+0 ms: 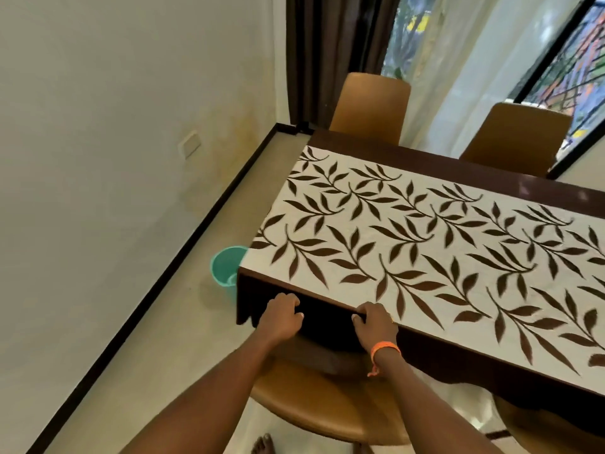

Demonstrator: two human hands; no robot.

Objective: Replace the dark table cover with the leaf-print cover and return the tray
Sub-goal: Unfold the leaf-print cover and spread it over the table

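Both grips curled at the near counter edge: our left hand point(282, 317) has its fingers bent over the dark cloth point(324, 326) hanging off the edge, and our right hand point(373, 326) pinches the border where the leaf-print cover point(425, 244) meets that edge. Whether the left actually clamps fabric or just presses it, we cannot tell for sure, but the fingers wrap onto it. An orange band point(384, 350) sits on our right wrist.

Below our forearms, a tan chair point(314, 401) is tucked under the counter point(491, 173), its seat just beneath the hanging dark cloth. A bare foot point(263, 444) shows on the pale floor at the bottom.

Leaf-print cover lies flat along the counter top, cream with brown leaves, running off to the right out of view; a strip of dark shiny counter shows along its far side.

Left of the counter corner, a teal bin point(226, 268) stands on the floor, partly hidden behind the corner.

Farther back, two more tan chairs point(371, 108) stand at the far side. Behind them hang a dark curtain point(330, 54) and a sheer white one, with windows beyond.
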